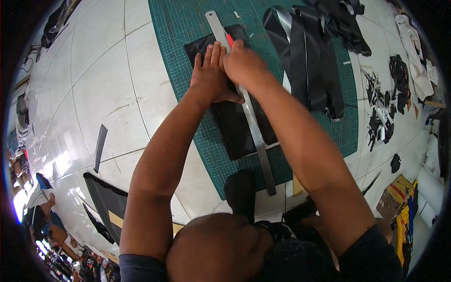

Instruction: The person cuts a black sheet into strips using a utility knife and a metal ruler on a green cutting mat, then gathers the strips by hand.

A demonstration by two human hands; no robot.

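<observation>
My left hand [210, 77] lies flat with its fingers stretched out, pressing a long steel ruler [258, 138] and the black sheet material [235, 134] under it. The thumb reaches across the ruler. In my closed right hand [245, 66] is a red-handled cutter knife [229, 40], held against the ruler's right edge near its far end. The blade is hidden by the hand. The black material sits on a green cutting mat [206, 157], and the ruler's near end sticks out past the material.
Black strips [300, 61] lie on the mat's right side. Black and white scraps [381, 110] are heaped on the tiled floor [94, 70] at right. A thin grey strip [100, 148] and black pieces [101, 192] lie at left. Another person [40, 216] appears far left.
</observation>
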